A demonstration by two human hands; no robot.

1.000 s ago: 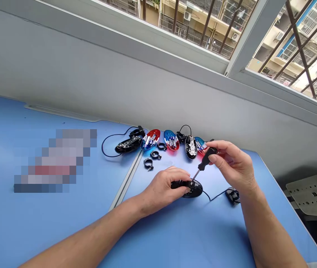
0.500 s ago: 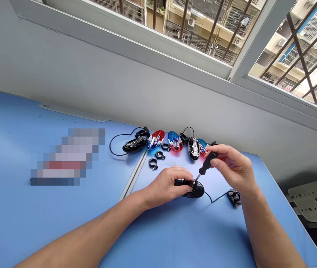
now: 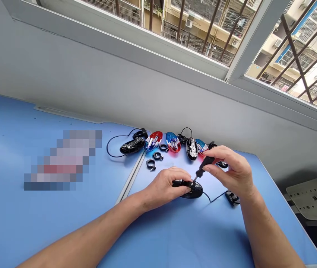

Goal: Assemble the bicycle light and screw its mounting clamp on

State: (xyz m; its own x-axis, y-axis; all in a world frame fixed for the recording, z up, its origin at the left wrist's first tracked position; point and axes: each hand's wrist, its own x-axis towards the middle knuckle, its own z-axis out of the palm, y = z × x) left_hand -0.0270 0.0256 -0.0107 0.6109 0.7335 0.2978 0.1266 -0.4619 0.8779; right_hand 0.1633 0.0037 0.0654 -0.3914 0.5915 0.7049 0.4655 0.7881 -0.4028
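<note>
My left hand [image 3: 172, 183] is closed on a black oval casing [image 3: 196, 190], holding it down on the blue table. A black bracket part lies across its top under my fingers, partly hidden. My right hand [image 3: 227, 169] pinches the black handle of a small screwdriver [image 3: 204, 166] between thumb and fingers. The screwdriver tilts, its shaft pointing down and left, with the tip at the bracket beside my left fingertips. From the casing a thin black cable [image 3: 210, 201] runs right to a small black cabled piece [image 3: 232, 198].
Red-and-blue shells with batteries [image 3: 153, 141] [image 3: 173, 142] and black casings [image 3: 132, 146] [image 3: 192, 149] line the back of the blue table [image 3: 63, 219]. Black ring clamps [image 3: 151, 164] lie before them. A blurred-out item [image 3: 63, 160] lies left, and a seam crosses the tabletop.
The screwdriver handle and my right fingers have shifted slightly left and down, with the tip still at the bracket. My left hand keeps its hold, and the whole view has shifted a little.
</note>
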